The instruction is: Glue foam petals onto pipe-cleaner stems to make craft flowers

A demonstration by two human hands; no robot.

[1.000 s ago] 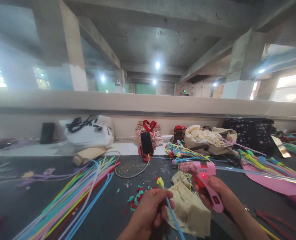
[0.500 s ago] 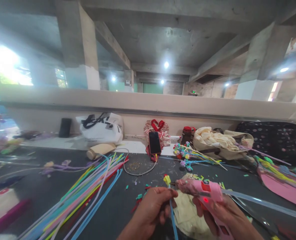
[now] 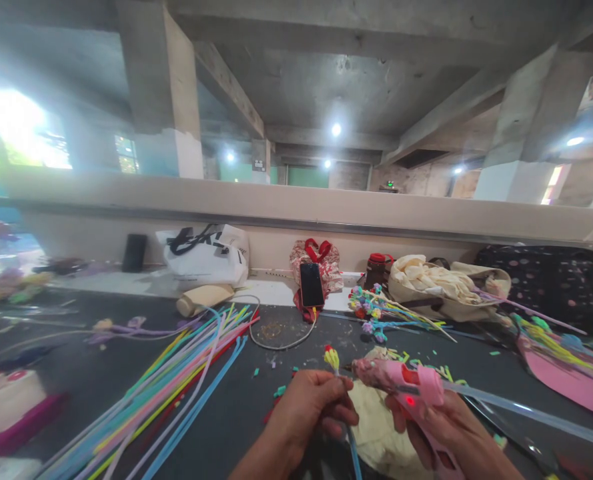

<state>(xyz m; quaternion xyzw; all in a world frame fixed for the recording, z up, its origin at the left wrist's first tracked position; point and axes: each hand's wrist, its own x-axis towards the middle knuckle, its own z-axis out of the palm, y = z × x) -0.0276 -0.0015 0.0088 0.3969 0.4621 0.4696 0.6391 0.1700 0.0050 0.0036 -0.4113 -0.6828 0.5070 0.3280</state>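
Observation:
My left hand (image 3: pixel 313 403) pinches the blue stem of a pipe-cleaner flower (image 3: pixel 331 359), whose small yellow head has a red tip. The blue stem hangs down below my fingers. In my right hand (image 3: pixel 439 427) is a pink hot glue gun (image 3: pixel 413 387), gripped by its handle, with a red light lit on its side. A long clear glue stick (image 3: pixel 531 408) runs out of the back of the gun to the right. The dark nozzle points left, a little to the right of the flower's base. A cream cloth (image 3: pixel 383 427) lies beneath the gun.
Loose coloured pipe cleaners (image 3: pixel 176 387) spread across the left of the black table. Finished small flowers (image 3: pixel 371 310) lie beyond the gun. A phone (image 3: pixel 311 285) on a cable leans at the back, between a white bag (image 3: pixel 206 257) and a cream bag (image 3: pixel 441 287). Scissors (image 3: pixel 521 433) lie at right.
The flower has turned slightly in my left fingers and shifted a little left. The nozzle now stands slightly farther from it. My right hand keeps its hold on the gun.

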